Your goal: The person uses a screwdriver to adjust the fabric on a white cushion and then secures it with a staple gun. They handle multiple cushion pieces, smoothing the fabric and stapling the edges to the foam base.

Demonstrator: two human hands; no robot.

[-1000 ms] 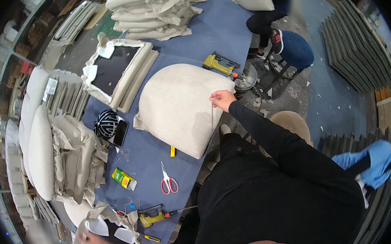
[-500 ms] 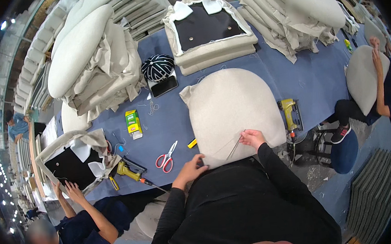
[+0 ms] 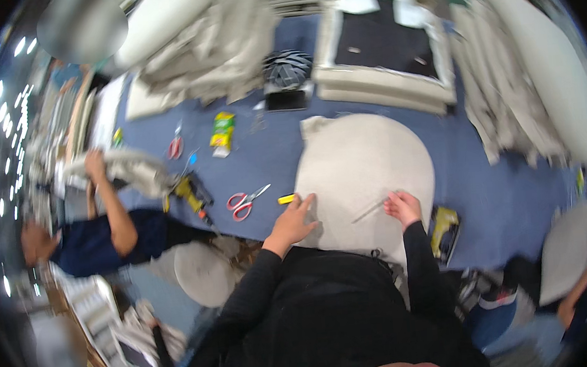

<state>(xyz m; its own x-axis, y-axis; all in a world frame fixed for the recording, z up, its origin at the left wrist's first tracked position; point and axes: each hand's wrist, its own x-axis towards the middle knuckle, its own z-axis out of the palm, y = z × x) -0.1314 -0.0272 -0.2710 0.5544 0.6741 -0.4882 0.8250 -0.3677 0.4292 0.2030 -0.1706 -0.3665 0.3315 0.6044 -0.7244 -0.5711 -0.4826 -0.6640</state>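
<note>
A beige fabric-covered seat cushion (image 3: 368, 171) lies on the blue table in front of me, smooth face up. My left hand (image 3: 293, 223) is at its near left edge, fingers spread with nothing in them. Over the near right part, my right hand (image 3: 404, 208) pinches slim metal tweezers (image 3: 370, 210), whose tip points left above the fabric. Just beyond my left fingertips is a small yellow object (image 3: 286, 199). Scissors with red handles (image 3: 239, 206) lie open on the table further left.
A yellow staple gun (image 3: 445, 232) lies right of the cushion, another (image 3: 189, 195) at left. Beyond are a green-yellow box (image 3: 223, 134), a phone (image 3: 286, 100), a striped round pincushion-like ball (image 3: 287, 69) and stacked cushions (image 3: 386, 90). A co-worker (image 3: 114, 232) handles a cushion at left.
The whole view has shifted and is blurred. My left fingers have spread and moved up off the cushion's front corner. The co-worker at left has raised and tipped their cushion.
</note>
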